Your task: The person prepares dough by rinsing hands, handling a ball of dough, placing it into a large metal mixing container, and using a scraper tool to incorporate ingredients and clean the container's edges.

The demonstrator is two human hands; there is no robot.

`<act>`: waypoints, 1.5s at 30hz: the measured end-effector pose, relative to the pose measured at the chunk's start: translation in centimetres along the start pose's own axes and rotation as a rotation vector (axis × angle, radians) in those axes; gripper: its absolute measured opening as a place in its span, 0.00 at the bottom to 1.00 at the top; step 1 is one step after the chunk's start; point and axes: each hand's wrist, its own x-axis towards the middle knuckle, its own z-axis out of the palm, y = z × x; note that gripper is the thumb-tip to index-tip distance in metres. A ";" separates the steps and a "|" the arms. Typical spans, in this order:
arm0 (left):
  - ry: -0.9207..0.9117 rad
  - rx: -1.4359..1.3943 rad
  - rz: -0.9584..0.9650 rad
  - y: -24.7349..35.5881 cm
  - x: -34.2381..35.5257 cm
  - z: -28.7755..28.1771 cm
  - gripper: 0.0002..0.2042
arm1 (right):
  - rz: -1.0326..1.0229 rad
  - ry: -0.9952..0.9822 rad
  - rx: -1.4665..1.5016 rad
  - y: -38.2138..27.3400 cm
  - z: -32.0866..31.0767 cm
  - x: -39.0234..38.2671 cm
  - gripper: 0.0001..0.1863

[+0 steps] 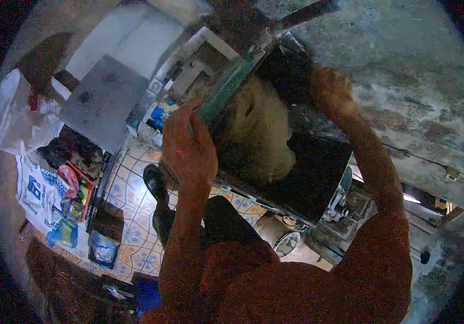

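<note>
In front of me is a large dark panel (310, 170), with a pale tan patch or mass (261, 129) across its middle. Dim light leaves unclear whether the tan part is a loose material or a stain. A worn green strip (226, 86) runs along the panel's left side. My left hand (190, 146) is closed at the lower end of that strip, its fingers curled and partly hidden. On the opposite side, my right hand (332, 94) is closed at the panel's upper right edge. Its fingertips are blurred and hard to make out.
Left of me stand a grey flat board (105, 102) and clear plastic bags (24, 113). A printed white sack (40, 189) lies below them, beside an orange-edged box (83, 189). Patterned tiles (135, 216) cover the floor. A stained wall (404, 70) rises right, above a metal fixture (345, 208).
</note>
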 end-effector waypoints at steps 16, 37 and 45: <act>0.011 0.031 -0.027 -0.4 0.0 -1.6 0.14 | 0.041 -0.479 0.567 0.1 0.1 1.0 0.18; 0.007 0.076 0.002 0.4 0.0 0.7 0.12 | 0.058 -0.001 0.316 -6.1 16.7 -19.8 0.20; 0.071 -0.063 -0.016 0.4 -1.0 0.8 0.12 | 0.164 -0.271 0.526 -3.4 18.1 -19.0 0.14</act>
